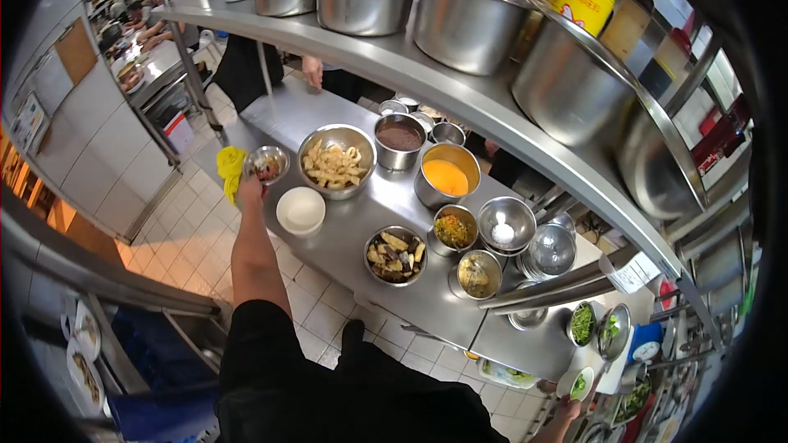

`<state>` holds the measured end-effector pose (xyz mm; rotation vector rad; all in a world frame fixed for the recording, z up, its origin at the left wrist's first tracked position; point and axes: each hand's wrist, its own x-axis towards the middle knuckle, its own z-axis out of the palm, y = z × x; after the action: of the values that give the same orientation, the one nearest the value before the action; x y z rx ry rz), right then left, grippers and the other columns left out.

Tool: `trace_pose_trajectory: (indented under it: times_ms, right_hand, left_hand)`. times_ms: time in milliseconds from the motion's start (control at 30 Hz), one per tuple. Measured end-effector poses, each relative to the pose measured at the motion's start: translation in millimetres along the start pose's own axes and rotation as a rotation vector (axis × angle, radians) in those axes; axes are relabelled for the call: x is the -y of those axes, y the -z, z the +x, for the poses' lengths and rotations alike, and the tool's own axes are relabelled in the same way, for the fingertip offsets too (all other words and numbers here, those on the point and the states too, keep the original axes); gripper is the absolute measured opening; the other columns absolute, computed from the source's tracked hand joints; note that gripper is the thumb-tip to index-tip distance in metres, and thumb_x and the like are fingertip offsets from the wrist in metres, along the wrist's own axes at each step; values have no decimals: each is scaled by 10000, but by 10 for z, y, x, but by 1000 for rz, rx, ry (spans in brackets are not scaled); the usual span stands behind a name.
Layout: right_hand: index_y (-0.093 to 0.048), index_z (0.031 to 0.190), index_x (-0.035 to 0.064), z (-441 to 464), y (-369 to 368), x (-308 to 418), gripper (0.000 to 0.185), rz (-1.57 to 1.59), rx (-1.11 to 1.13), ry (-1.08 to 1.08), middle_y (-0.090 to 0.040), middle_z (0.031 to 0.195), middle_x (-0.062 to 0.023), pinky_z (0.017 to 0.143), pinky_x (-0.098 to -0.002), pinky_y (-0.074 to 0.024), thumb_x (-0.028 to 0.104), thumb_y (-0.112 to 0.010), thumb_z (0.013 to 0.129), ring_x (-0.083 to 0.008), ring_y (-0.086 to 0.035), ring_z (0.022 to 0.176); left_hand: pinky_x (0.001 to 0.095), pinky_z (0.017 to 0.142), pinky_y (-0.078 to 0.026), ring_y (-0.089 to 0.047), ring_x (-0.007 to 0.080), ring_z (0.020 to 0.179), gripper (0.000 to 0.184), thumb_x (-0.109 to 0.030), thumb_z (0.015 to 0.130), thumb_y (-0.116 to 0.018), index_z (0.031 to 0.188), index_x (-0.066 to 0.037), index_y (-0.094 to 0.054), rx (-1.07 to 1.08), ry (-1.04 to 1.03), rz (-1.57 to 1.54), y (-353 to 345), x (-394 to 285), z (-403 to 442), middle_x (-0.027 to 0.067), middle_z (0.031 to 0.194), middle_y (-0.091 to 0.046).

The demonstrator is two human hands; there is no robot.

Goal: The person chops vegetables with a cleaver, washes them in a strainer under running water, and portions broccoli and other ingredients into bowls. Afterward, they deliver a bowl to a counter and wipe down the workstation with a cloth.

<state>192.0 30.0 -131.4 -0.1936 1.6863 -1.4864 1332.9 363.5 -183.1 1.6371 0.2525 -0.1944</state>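
Note:
At the left end of the steel counter, my left hand (251, 189) grips the near rim of a small metal bowl (268, 165) with chopped food inside. A yellow cloth (231, 166) lies against that hand's left side. Low on the right, my right hand (567, 408) holds a white bowl (575, 385) with green pieces in it. Near my left hand are an empty white bowl (300, 212) and a large metal bowl of pale fried pieces (337, 162).
Pots of dark sauce (400, 139) and orange liquid (447, 173) stand mid-counter, with a bowl of eggplant pieces (396, 255) nearer me. A steel shelf (369, 61) with large pots crosses above. Another person's hand (313, 71) is across the counter. Greens (582, 324) stand right.

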Motion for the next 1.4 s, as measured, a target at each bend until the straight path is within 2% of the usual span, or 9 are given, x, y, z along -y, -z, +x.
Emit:
trace_pose_trajectory:
  times_ms: [267,333,433,533,567,700,933,1133,1400]
  right_hand:
    - [-566,860,48,-476,403,-507,134,5,200,7,-573,749,-75,631,-353,-542,68,-509,741,-241,-593,656]
    - [-536,810,51,287,838,-663,97,-5,336,-25,-571,744,-79,648,-373,-543,83,-502,725,-257,-597,663]
    - [-557,826,53,-296,708,-799,83,-116,203,72,-585,748,-69,643,-376,-547,119,-515,799,-245,-604,657]
    - [-599,896,42,-540,754,-829,139,-176,182,24,-603,767,-60,637,-370,-552,170,-563,857,-220,-620,669]
    - [-605,909,35,-811,569,-849,145,-221,161,19,-608,773,-66,632,-361,-553,165,-563,860,-220,-624,675]
    - [-616,979,46,-1262,494,-920,170,-282,323,13,-613,794,-59,608,-321,-547,167,-554,876,-202,-627,667]
    - [-572,1054,31,-1716,-183,-1024,205,-322,455,-29,-624,805,-89,587,-298,-555,110,-513,874,-194,-613,619]
    - [-548,1056,54,-1640,-515,-1132,168,-330,546,-5,-646,856,-86,573,-293,-567,76,-504,895,-190,-633,636]
    - [-531,1059,74,-1845,-770,-1239,194,-268,477,24,-638,891,-89,565,-312,-571,78,-517,866,-215,-640,649]
  left_hand:
    - [366,543,-533,-632,226,622,268,-280,996,-468,998,-41,-589,36,268,-87,-286,-183,97,99,808,-633]
    - [322,556,-508,-602,190,625,298,-282,1006,-435,934,-42,-596,-25,63,-107,25,-190,248,75,755,-614]
    - [281,542,-443,-554,154,609,318,-307,1019,-429,908,-49,-577,-450,-600,108,200,-682,-934,49,694,-582]
    - [313,590,-442,-509,109,644,277,-262,983,-533,830,-32,-564,48,-645,-145,-183,393,-1885,43,679,-541]
    - [336,642,-461,-563,159,692,294,-308,960,-570,874,-26,-583,139,-716,311,-275,528,-2471,64,731,-584]
    - [386,671,-512,-668,256,739,388,-395,889,-642,955,-14,-612,656,-24,594,-861,1010,-3535,154,788,-658]
    - [322,510,-551,-645,222,596,268,-236,930,-586,982,27,-563,550,261,126,-1099,850,-3732,120,782,-638]
    - [334,604,-593,-648,206,721,229,-186,918,-594,1020,19,-582,660,222,113,-806,877,-3399,107,895,-641]
    - [316,616,-564,-649,182,708,198,-149,862,-641,1031,-46,-634,734,233,-62,479,-802,-2399,73,902,-663]
